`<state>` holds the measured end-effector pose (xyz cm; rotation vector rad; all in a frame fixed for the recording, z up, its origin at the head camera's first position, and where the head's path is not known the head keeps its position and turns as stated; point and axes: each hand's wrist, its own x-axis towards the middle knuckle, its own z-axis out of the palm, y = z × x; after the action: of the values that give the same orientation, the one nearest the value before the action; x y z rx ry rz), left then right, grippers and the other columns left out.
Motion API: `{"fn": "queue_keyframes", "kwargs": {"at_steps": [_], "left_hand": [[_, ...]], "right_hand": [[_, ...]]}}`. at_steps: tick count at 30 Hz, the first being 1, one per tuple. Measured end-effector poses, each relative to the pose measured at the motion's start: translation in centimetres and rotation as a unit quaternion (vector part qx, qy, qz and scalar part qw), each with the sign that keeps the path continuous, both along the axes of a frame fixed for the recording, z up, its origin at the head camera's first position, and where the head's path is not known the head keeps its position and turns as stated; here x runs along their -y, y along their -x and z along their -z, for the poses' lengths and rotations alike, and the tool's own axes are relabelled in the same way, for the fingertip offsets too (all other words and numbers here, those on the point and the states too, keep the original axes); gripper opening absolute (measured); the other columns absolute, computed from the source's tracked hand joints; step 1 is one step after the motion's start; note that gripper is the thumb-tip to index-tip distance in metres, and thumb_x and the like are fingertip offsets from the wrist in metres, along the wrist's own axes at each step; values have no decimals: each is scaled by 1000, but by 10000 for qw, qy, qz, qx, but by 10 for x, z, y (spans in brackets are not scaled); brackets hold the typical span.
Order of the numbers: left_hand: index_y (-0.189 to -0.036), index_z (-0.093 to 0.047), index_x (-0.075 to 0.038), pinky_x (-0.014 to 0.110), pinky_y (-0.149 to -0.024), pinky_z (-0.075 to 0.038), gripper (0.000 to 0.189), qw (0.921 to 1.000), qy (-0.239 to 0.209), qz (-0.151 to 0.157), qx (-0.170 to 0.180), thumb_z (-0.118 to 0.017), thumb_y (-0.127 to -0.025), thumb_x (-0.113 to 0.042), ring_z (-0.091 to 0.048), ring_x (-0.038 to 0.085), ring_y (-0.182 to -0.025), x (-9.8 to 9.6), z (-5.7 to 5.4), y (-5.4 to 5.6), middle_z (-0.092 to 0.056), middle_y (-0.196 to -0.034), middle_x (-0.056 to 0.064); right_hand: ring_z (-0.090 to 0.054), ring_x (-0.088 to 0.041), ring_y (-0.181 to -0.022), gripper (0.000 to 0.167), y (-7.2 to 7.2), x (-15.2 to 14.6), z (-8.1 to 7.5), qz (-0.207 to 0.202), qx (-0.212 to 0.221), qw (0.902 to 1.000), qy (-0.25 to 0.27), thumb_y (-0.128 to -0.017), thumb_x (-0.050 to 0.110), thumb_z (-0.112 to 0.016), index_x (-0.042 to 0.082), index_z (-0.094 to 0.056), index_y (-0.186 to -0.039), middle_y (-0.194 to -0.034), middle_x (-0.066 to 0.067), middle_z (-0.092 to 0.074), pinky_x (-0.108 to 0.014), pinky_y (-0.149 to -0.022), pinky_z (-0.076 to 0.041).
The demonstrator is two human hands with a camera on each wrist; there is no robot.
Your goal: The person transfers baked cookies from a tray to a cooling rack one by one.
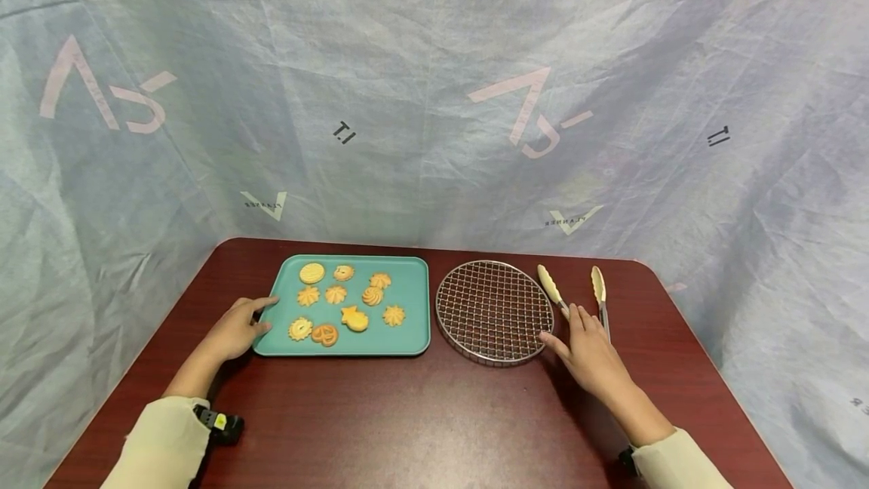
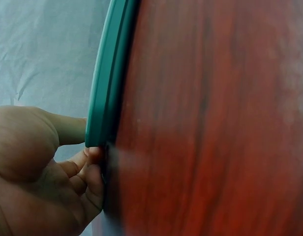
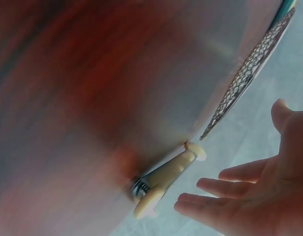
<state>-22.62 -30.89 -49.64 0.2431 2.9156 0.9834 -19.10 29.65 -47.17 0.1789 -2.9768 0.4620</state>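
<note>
At the left end of a teal tray [image 1: 407,342], my left hand [image 1: 234,332] grips the rim. In the left wrist view, the thumb lies along the upper side of the tray's edge [image 2: 103,98] and the other fingers [image 2: 95,182] curl underneath. Several cookies [image 1: 355,320] of different shapes lie spread over the tray, one like a pretzel [image 1: 324,335]. My right hand [image 1: 594,353] holds nothing, its fingers loosely extended over a pair of tongs [image 1: 598,285] with cream tips. Part of the tongs is hidden under this hand, and its thumb overlaps the rack's edge in the head view.
A round wire rack [image 1: 494,312] sits between the tray and the tongs. All lie on a dark red wood-grain table [image 1: 407,421]. Grey-blue cloth [image 1: 421,96] hangs behind the table and at both sides.
</note>
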Motion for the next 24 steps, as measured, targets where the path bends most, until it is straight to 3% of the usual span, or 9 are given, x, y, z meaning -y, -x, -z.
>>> {"fn": "queue_keyframes", "kwargs": {"at_steps": [5,16,24], "left_hand": [[-146,-48,13,37,-67,-43,51,10000,-40,-17,-1,-64,-99,1,-48,24,-78,0,1,0,-48,-121,35],[-147,-48,12,34,-65,-42,51,10000,-65,-17,12,-64,-99,1,-47,23,-77,2,3,0,-47,-124,36],[-147,-48,11,35,-65,-43,51,10000,-90,5,4,-63,-99,1,-48,23,-77,2,4,1,-47,-123,35]], "right_hand": [[-29,-65,-139,93,-1,-9,0,170,167,9996,126,-104,51,-58,-20,-26,-153,-153,-45,-29,-72,-108,-32],[-33,-67,-134,96,-1,-24,0,381,168,9991,120,-104,50,-59,-27,-23,-149,-148,-51,-30,-72,-107,-33],[-36,-69,-130,102,4,-34,1,570,480,9968,274,-103,52,-59,-29,-16,-149,-144,-54,-29,-72,-104,-36]]}}
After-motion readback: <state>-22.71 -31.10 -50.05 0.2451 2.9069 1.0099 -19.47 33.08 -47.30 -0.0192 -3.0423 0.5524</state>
